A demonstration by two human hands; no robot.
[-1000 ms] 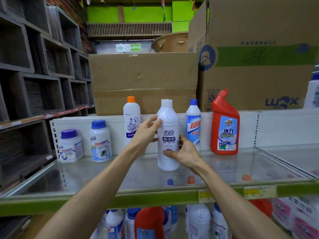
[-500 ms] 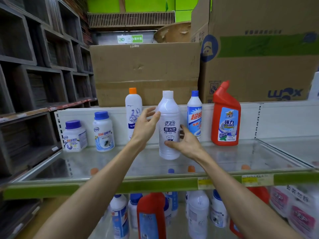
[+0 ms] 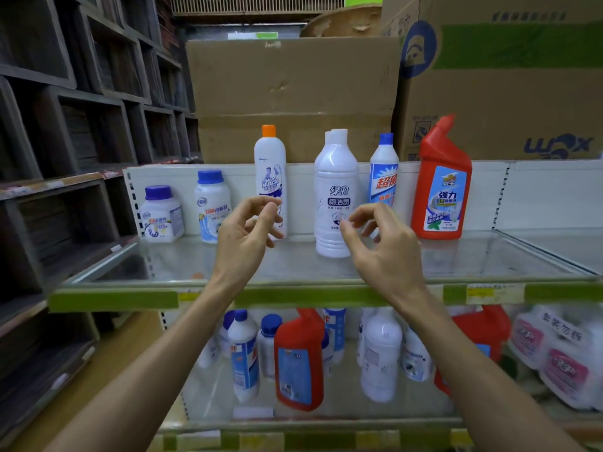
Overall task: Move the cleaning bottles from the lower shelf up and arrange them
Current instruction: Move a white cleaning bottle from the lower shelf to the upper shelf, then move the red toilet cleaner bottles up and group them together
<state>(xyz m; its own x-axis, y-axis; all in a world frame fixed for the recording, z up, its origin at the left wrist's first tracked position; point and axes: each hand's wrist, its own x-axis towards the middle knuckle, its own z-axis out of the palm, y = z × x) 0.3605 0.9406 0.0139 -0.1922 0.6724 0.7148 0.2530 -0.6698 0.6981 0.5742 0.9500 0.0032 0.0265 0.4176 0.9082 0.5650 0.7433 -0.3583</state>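
Observation:
On the upper glass shelf [image 3: 456,259] stand several bottles in a row: two blue-capped white jars [image 3: 161,215] [image 3: 212,207], an orange-capped white bottle [image 3: 270,171], a plain white bottle [image 3: 336,197] with a second white one right behind it, a blue-capped bottle [image 3: 384,172] and a red angled-neck bottle [image 3: 440,184]. My left hand [image 3: 248,230] and my right hand [image 3: 381,243] hover in front of the shelf, fingers loosely curled, holding nothing and clear of the white bottle. The lower shelf [image 3: 326,409] carries several more bottles, among them a red one [image 3: 298,363].
Large cardboard boxes [image 3: 293,93] [image 3: 509,76] stand behind and above the upper shelf. Dark wooden cubby shelving [image 3: 65,125] fills the left side. Pink-labelled packs [image 3: 561,363] sit on the lower shelf at right. The shelf edge has a green strip with yellow price tags [image 3: 492,293].
Both hands have let go of the plain white bottle and drawn back towards me. The bottle stays upright on the upper shelf. The camera has tilted down.

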